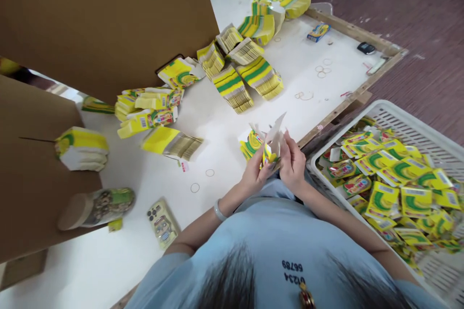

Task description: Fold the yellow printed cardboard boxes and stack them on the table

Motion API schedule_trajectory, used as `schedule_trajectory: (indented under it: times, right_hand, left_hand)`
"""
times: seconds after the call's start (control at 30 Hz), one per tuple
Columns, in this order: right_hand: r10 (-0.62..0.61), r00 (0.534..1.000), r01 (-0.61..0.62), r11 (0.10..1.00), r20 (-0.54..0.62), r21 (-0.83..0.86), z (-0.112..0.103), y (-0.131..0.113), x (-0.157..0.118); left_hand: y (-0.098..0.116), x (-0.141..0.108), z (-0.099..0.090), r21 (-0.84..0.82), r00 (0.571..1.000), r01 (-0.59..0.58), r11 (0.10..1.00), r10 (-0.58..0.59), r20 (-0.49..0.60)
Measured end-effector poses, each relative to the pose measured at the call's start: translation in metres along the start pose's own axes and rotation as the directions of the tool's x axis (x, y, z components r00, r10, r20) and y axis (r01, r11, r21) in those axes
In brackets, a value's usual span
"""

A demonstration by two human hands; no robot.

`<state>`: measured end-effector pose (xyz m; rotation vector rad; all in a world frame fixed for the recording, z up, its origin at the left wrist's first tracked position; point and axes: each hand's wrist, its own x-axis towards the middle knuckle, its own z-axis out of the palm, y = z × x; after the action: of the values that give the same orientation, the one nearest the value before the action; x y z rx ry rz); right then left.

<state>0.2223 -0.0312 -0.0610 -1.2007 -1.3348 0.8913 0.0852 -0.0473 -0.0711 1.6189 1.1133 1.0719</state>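
Close to my body at the table's front edge, both hands are closed on a small yellow-and-green carton [268, 154] with its white inner flaps standing up. My left hand [254, 173], with a pale bangle on its wrist, grips the carton's near left side. On the opposite side, my right hand [292, 160] pinches the white flaps. Just beyond the left fingers are more yellow-and-green printed cardboard pieces [250, 146]; whether they belong to the held carton I cannot tell. What is inside the carton is hidden.
Stacks of flat cartons [232, 88] lie on the white table [224, 149]. At right, a white basket [386, 106] holds many yellow-green boxes [384, 198]. Large cardboard boxes [108, 19] border the left, near a jar [97, 207] and a phone [163, 223]. Rubber bands [195, 188] are scattered about.
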Motion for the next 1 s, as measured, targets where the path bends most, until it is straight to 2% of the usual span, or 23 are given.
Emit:
schedule_trajectory:
  times: [0.1,0.17,0.33,0.43,0.53,0.6,0.63,0.7,0.77,0.83,0.9,1.0]
  right_hand:
    - [0.147,0.988,-0.142,0.986,-0.053,0.082,0.001,0.006,-0.006]
    - [0.206,0.976,-0.196,0.973,-0.074,0.12,0.0,0.011,-0.011]
    - [0.16,0.987,-0.154,0.978,-0.033,0.138,-0.017,0.014,-0.03]
    - [0.219,0.966,-0.24,0.958,0.135,0.157,-0.034,0.013,-0.036]
    - [0.324,0.878,-0.415,0.882,0.352,0.224,-0.045,0.012,-0.034]
    - [0.337,0.843,-0.458,0.858,0.419,0.232,-0.048,0.012,-0.031]
    - [0.323,0.847,-0.439,0.872,0.422,0.216,-0.049,0.011,-0.03]
    - [0.255,0.893,-0.33,0.931,0.371,0.156,-0.048,0.01,-0.03]
    - [0.159,0.953,-0.186,0.979,0.257,0.084,-0.048,0.01,-0.033]
    - [0.075,0.983,-0.081,0.996,0.169,0.026,-0.05,0.01,-0.036]
    - [0.024,0.977,-0.022,1.0,0.213,-0.013,-0.055,0.012,-0.038]
    - [-0.052,0.914,0.051,0.999,0.401,0.013,-0.065,0.015,-0.038]
  left_hand:
    - [0.005,-0.003,0.001,-0.03,0.987,0.145,0.989,-0.147,-0.069]
    - [0.008,-0.008,0.004,-0.064,0.977,0.192,0.979,-0.197,-0.081]
    - [0.011,-0.029,0.012,-0.262,0.975,0.197,0.945,-0.218,-0.051]
    - [0.011,-0.041,0.008,-0.353,0.976,0.212,0.911,-0.216,0.029]
    - [0.012,-0.045,-0.002,-0.33,0.951,0.304,0.894,-0.268,0.153]
    - [0.013,-0.042,-0.007,-0.31,0.932,0.352,0.883,-0.301,0.2]
    - [0.014,-0.04,-0.008,-0.297,0.931,0.354,0.887,-0.305,0.199]
    - [0.014,-0.036,-0.008,-0.253,0.938,0.34,0.906,-0.307,0.162]
    - [0.012,-0.033,-0.006,-0.23,0.945,0.326,0.917,-0.311,0.1]
    - [0.009,-0.033,-0.003,-0.26,0.949,0.312,0.914,-0.31,0.048]
    - [0.007,-0.034,-0.002,-0.29,0.956,0.289,0.912,-0.293,0.029]
    - [0.007,-0.036,-0.006,-0.285,0.964,0.264,0.921,-0.246,0.098]
